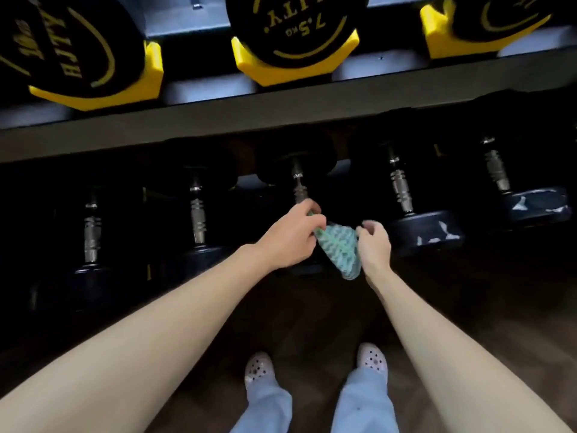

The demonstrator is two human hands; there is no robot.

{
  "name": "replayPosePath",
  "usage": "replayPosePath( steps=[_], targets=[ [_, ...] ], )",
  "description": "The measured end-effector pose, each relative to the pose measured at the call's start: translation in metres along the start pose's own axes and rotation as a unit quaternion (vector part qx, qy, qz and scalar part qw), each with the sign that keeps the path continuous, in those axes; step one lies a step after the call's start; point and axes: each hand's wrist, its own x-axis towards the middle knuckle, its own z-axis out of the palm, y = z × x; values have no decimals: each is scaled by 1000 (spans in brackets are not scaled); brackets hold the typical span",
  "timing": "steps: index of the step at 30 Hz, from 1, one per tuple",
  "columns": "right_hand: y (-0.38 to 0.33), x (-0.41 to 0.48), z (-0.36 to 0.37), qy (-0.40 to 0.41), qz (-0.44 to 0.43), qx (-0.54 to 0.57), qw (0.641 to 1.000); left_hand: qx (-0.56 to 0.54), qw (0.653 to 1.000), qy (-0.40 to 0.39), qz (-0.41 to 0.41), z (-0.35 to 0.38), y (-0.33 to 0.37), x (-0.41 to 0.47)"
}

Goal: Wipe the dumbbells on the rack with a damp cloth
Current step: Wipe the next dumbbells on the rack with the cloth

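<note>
A green patterned cloth hangs between my two hands in front of the lower shelf of the rack. My left hand pinches its upper left corner right by the steel handle of the middle dumbbell. My right hand pinches the cloth's right edge. The cloth covers the near head of that dumbbell, which lies mostly in shadow. Black dumbbells with steel handles lie side by side on the lower shelf.
The upper shelf holds black dumbbells in yellow cradles, one marked 7.5 kg. A dumbbell to the right has white scuffs on its near head. My feet in pale clogs stand on a dark wooden floor.
</note>
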Motion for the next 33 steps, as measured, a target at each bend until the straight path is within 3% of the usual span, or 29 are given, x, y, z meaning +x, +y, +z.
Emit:
replayPosePath(
  steps=[2,3,7,12,16,20,23,26,28,33],
  targets=[
    [-5,8,16,-96,41,81,991,-10,1000,9,28,3,-5,0],
    [-6,9,23,-124,35,50,990,-17,999,8,32,4,-8,0],
    [2,12,40,-58,-54,-128,989,-32,999,17,30,4,-23,-4],
    [10,-14,48,-22,-65,-171,983,-48,999,15,-5,-4,-41,-24],
    [9,-34,59,-34,-126,-271,954,-17,991,95,-88,-4,-54,-43],
    [9,-50,75,-21,-235,-451,861,47,955,109,-273,8,-56,-48],
    [14,-51,73,-40,-341,-498,797,73,939,97,-322,26,-54,-42],
    [27,-42,57,-99,-436,-487,751,-124,924,115,-344,46,-49,-29],
    [38,-36,43,-151,-460,-429,763,-221,908,113,-338,66,-41,-24],
    [66,-23,18,-204,-378,-223,875,-92,913,148,-368,126,-25,-14]
  ],
)
